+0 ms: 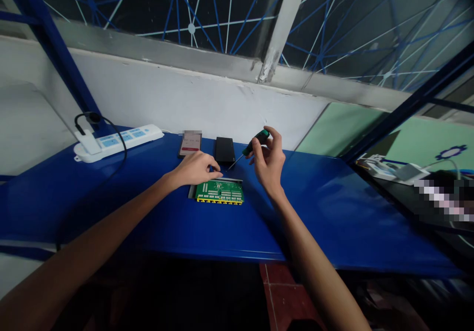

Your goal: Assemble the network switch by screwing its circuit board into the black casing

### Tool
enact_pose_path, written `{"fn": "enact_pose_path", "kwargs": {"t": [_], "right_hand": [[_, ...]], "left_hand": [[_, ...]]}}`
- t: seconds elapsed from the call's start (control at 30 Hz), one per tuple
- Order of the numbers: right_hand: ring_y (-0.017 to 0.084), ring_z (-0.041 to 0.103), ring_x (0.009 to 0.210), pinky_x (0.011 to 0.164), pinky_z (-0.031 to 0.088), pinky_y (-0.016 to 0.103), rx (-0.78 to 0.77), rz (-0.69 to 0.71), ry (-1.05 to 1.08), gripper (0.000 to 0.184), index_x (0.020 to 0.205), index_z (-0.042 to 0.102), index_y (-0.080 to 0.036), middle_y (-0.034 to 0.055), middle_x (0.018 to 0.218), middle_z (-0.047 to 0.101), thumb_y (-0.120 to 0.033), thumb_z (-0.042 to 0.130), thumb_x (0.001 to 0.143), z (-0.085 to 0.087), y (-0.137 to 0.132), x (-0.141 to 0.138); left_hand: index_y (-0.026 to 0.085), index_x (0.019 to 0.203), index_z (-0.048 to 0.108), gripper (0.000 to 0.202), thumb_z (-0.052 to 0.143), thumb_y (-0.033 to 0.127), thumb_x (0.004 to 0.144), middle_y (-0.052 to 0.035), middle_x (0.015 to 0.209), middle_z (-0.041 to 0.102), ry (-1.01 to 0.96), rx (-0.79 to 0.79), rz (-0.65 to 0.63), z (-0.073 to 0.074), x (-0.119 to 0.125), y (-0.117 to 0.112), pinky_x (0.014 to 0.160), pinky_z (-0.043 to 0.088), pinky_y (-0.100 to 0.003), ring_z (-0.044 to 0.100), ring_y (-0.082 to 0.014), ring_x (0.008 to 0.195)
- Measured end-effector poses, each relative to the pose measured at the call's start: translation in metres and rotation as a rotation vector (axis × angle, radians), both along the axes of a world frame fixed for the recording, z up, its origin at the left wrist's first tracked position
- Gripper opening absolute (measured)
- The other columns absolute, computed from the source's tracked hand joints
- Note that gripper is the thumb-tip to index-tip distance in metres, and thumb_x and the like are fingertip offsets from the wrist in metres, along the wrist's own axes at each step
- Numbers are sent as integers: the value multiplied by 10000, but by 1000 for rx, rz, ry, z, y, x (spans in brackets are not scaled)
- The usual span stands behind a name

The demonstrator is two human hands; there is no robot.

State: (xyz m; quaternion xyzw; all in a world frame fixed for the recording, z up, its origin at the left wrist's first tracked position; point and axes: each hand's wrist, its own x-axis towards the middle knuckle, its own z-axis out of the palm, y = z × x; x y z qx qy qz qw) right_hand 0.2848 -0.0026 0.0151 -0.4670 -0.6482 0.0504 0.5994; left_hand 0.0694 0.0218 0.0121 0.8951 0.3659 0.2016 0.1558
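A green circuit board (219,191) lies flat on the blue table (148,207), seated in a grey metal tray. My left hand (194,168) rests at the board's far left corner, fingers curled and pinched at its edge; what the fingertips hold is hidden. My right hand (268,160) is raised just right of the board and grips a small screwdriver with a green handle (255,143). The screwdriver's thin shaft slants down to the left, its tip near my left fingertips.
Behind the board lie a phone with a lit red screen (190,144) and a black rectangular box (224,149). A white power strip (114,142) with a black cable sits at the back left. A white wall and window frame stand behind; another bench with cables is at right.
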Motion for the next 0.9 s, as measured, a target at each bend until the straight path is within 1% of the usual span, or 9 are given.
{"fn": "enact_pose_path", "kwargs": {"t": [0.1,0.17,0.33,0.43,0.63,0.77,0.9], "right_hand": [[119,610,551,447,484,258,14,31,58,450,1382,334,-280,18,844,587,-418,426,964,1,0,-3],[119,615,556,437,488,254,12,55,79,460,1398,308,-289,29,867,581,-417,411,968,3,0,-4],[119,609,539,423,486,253,-2,72,152,480,1394,320,-277,41,877,594,-433,443,957,6,-2,-6],[118,610,540,420,482,248,0,66,144,480,1391,319,-267,52,903,603,-441,435,959,6,-2,-6],[120,612,542,429,489,255,-1,65,163,488,1391,338,-269,57,907,614,-441,455,949,5,-2,-6],[118,623,566,437,497,243,15,60,120,466,1388,325,-280,56,932,607,-442,424,962,5,-2,-6],[115,620,564,431,492,238,27,54,102,450,1383,319,-286,54,936,597,-438,408,970,5,-2,-6]], "left_hand": [[143,942,777,395,683,487,770,-113,912,743,-30,-15,52,-1,0,1,602,397,-295,634,-204,737],[149,940,778,402,694,499,759,-108,899,744,-58,-32,59,-2,1,1,597,396,-292,635,-201,728],[161,874,785,323,686,452,776,-92,833,745,-130,-23,46,-4,3,2,595,401,-284,628,-179,684],[159,868,785,299,682,427,784,-92,844,748,-158,-26,44,-5,4,2,615,424,-288,635,-182,701],[162,878,787,292,656,412,802,-98,845,748,-197,-57,21,-7,6,1,603,444,-285,638,-184,706],[177,863,785,259,645,390,813,-79,839,750,-219,-53,15,-11,6,3,603,437,-276,637,-179,720],[175,898,781,282,634,402,819,-76,828,746,-221,-31,35,-14,6,5,589,418,-276,624,-171,691]]}}
